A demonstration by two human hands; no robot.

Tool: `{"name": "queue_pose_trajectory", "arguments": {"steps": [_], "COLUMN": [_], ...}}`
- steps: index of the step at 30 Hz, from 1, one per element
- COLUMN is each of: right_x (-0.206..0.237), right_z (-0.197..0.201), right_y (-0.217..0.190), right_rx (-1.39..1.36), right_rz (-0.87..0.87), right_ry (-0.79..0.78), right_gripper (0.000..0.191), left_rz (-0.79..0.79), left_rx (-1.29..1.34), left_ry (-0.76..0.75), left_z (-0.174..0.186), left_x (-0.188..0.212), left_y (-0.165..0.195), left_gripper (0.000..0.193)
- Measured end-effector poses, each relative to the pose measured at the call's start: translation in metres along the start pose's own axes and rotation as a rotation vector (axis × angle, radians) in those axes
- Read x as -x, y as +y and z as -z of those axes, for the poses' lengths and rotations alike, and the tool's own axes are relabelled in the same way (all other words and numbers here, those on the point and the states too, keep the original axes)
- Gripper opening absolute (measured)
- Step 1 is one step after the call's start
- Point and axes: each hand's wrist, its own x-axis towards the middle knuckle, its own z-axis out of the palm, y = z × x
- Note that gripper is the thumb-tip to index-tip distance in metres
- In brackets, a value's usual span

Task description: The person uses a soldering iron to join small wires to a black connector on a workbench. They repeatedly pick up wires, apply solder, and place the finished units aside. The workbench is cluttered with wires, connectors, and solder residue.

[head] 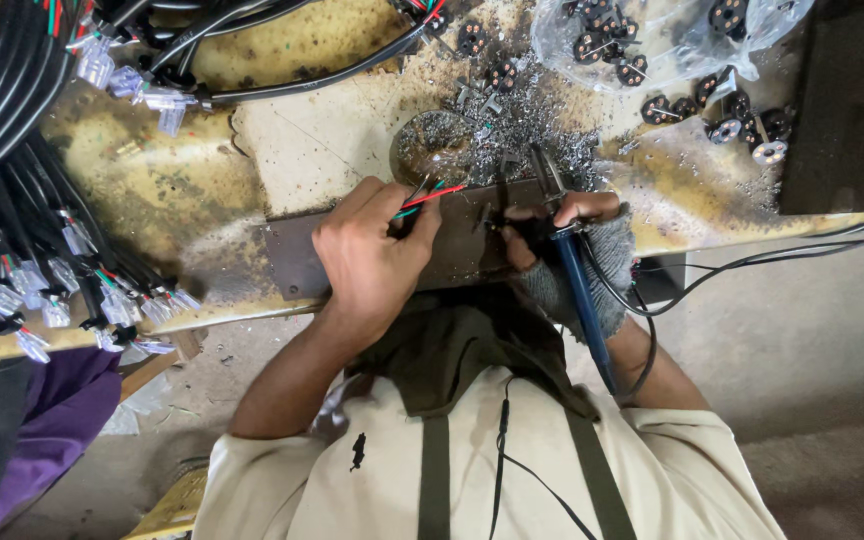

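Seen from the head camera, nearest is the blue-handled soldering iron, clamped in the right hand, which wears a grey fingerless glove and is closed around the grip near the tip end; its black cord trails off right over the bench edge, so a snag there could jerk the tip. The left hand is closed, pinching a bundle of red, green and black wires between thumb and fingers, ends pointing at the iron tip. Both hands rest on a dark metal plate at the bench front. Risks, judged: fingertips sit very near the hot tip, so a slip means a burn; the thin wires could shift in the pinch and give a bad joint or melted insulation. Just beyond, a pile of metal shavings and solder scrap lies touching the work spot, which could stick to the joint or short it. Farther back are black round components, loose and in a clear plastic bag. Far left are harnesses with clear connectors.
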Motion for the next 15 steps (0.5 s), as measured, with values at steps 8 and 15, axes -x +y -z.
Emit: {"name": "queue_pose_trajectory", "arguments": {"steps": [8,15], "right_x": [0.0,0.021], "right_z": [-0.015,-0.009], "right_y": [0.014,0.003], "right_rx": [-0.469,-0.315], "right_rz": [-0.078,-0.028], "right_ry": [-0.241,0.072], "right_gripper": [0.031,0.043], "left_rz": [0.062,0.058], "left_rx": [0.167,0.238], "left_ry": [-0.269,-0.269], "left_z": [0.006,0.016], "left_x": [-0.003,0.018], "left_y": [0.002,0.001], "left_gripper": [0.022,0.013]}}
